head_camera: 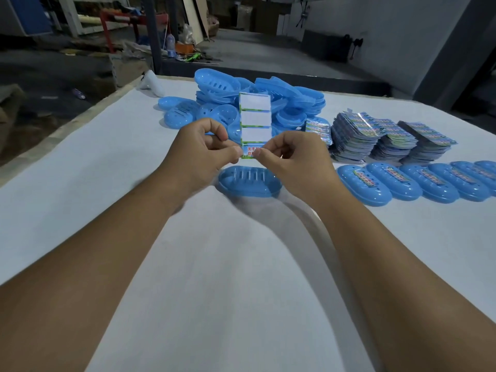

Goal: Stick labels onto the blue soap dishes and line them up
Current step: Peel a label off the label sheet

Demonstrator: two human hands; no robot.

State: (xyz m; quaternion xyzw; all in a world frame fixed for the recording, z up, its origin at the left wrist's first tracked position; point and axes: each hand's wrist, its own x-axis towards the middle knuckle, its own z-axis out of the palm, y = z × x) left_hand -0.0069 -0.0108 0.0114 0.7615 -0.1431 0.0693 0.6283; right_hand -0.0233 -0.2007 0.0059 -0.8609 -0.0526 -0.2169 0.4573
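A label sheet (255,119) stands upright above the table, its upper three slots blank and one printed label left at the bottom. My left hand (204,149) pinches the sheet's lower left edge, and my right hand (290,154) pinches the printed label at the lower right. Right below both hands lies an unlabelled blue soap dish (249,182). Behind the sheet rises a pile of blue soap dishes (268,100). Along the right side runs a row of labelled dishes (418,181).
Stacks of label sheets (386,138) sit at the right behind the labelled row. A white object (151,80) lies at the table's far left corner. The white table (134,157) drops off along its left edge. Workshop clutter fills the floor beyond.
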